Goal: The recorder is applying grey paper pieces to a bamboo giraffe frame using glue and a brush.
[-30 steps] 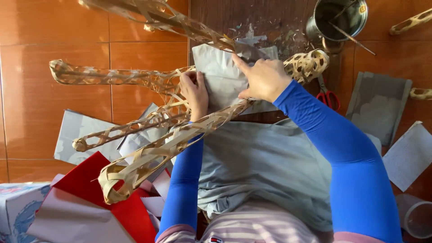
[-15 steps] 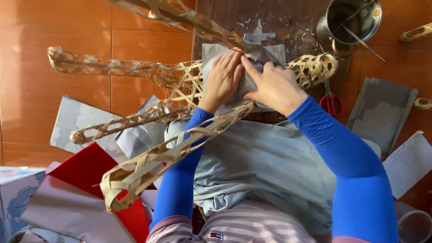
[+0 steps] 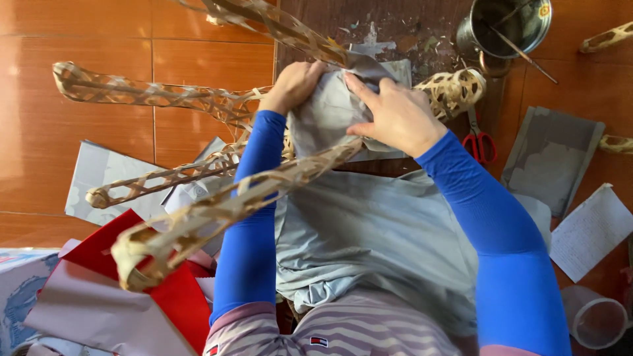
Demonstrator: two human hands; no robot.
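Note:
A woven bamboo frame (image 3: 198,211) with several long lattice arms spreads over my lap and the floor. A grey paper sheet (image 3: 330,109) lies against its middle. My left hand (image 3: 293,86) grips the sheet's upper left edge where it meets the frame. My right hand (image 3: 395,115) lies on the sheet's right side with fingers spread, pressing it down onto the frame. Both arms wear blue sleeves. The part of the frame beneath the paper is hidden.
Red-handled scissors (image 3: 480,142) lie right of my hands. A metal pot (image 3: 511,26) with a stick in it stands at the upper right. Grey paper pieces (image 3: 550,158), a white sheet (image 3: 590,231), red paper (image 3: 165,290) and a clear plastic cup (image 3: 597,320) lie around on the tiled floor.
My left hand moved from the sheet's middle to its upper left edge. My right hand shifted down and spread flat on the paper. The view came closer.

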